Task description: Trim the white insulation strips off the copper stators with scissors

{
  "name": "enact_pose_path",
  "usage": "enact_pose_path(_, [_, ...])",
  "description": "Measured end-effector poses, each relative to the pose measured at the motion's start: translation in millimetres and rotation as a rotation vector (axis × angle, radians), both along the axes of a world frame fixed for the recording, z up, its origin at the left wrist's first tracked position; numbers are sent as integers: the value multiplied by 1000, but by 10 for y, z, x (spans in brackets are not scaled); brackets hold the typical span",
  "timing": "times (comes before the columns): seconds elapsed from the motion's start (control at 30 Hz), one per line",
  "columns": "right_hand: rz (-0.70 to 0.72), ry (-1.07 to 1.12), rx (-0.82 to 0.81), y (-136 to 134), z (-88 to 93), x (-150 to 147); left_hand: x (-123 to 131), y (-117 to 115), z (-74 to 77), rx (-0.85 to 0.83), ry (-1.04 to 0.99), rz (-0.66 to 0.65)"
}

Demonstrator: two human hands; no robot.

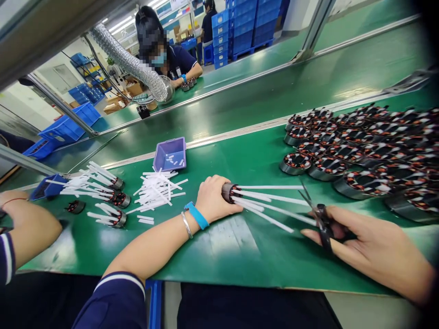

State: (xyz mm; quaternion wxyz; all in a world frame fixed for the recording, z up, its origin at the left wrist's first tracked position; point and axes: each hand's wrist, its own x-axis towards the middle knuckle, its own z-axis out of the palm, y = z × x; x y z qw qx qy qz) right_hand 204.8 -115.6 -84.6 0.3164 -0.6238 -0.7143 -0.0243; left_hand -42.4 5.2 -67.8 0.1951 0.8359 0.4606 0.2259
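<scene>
The left hand (213, 199) is closed around a motor stator (229, 192), holding it on its side on the green table (240, 256) at centre, with white sleeves (270, 203) fanning out to the right. The right hand (370, 249), near right, grips black scissors (317, 217); the blades seem slightly parted at the sleeve ends, though the blur makes this uncertain. Left of the left hand lies a heap of cut white pieces (156, 192), with a purple tray (170, 154) behind it. Far right sit rows of wound stators (356, 146). Another person's forearm (29, 226) rests at the near left.
</scene>
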Motion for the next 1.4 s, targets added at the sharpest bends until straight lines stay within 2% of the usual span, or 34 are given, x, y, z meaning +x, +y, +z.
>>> enact_pose_path(0.1, [94,57,57,3,109,-50,-17,23,-5,65,34,1])
enact_pose_path(0.27, [53,47,14,-12,86,-16,-86,52,28,159,46,-47])
enact_pose_path(0.4, [64,45,12,-9,58,-7,-129,97,29,87,-71,57])
enact_pose_path(0.47, [57,59,4,-5,57,-15,-138,113,19,68,-57,86])
enact_pose_path(0.67, [41,83,-47,-6,77,-23,-190,101,43,25,83,42])
enact_pose_path(0.77, [49,88,-1,-29,99,-23,-231,113,57,-6,-20,-14])
enact_pose_path(0.9, [84,44,38,-84,105,-30,-234,124,30,-136,-328,-89])
enact_pose_path(0.97, [105,-44,-6,-89,100,-30,-226,110,27,-170,-401,-64])
enact_pose_path(1.07, [119,-207,-167,-26,139,-34,-251,76,83,-104,-381,-20])
enact_pose_path(1.2, [98,-382,-415,173,363,-119,-317,83,214,75,-379,46])
enact_pose_path(1.3, [100,-496,-542,325,587,-254,-296,154,286,62,-396,-1])
enact_pose_path(1.4, [112,-589,-618,434,734,-375,-223,262,346,9,-368,-139])
